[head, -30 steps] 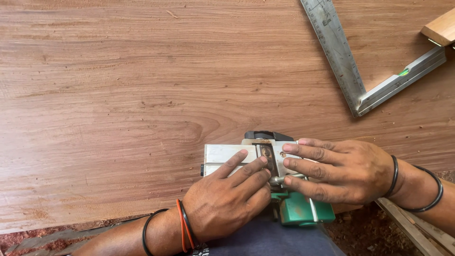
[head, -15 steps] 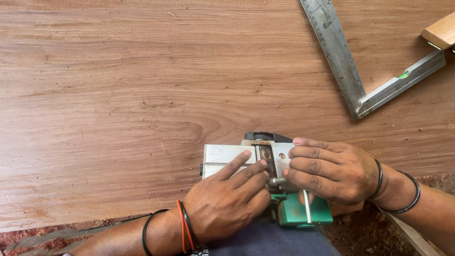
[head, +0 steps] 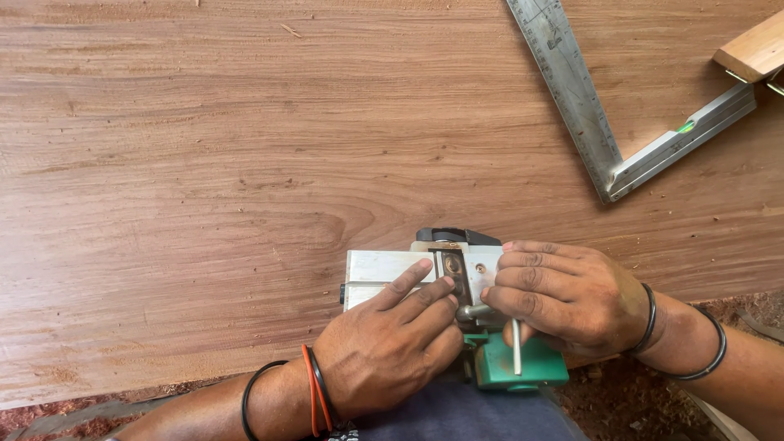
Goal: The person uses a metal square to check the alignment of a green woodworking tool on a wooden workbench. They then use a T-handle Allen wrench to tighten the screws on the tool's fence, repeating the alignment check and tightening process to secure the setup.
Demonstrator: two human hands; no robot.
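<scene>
Upturned electric planer (head: 408, 269), green-bodied, on the wood board (head: 245, 163): sole under left hand (head: 392, 351) fingertips, spread flat. Right hand (head: 563, 294) fingers closed on a metal key (head: 516, 347) at the cutter drum; adjustment apparently underway, unfinished.

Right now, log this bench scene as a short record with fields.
Surface: wide brown wooden board
Tool in hand: upturned electric planer, silver sole plate facing up, green body at the near end
Left hand: fingers laid flat on the sole plate beside the cutter slot
Right hand: closed on a thin metal key at the cutter drum
Wrists: black bands on both, plus an orange band on the left
Also on board: metal try square, far right
Top right corner: pale wood block
</scene>
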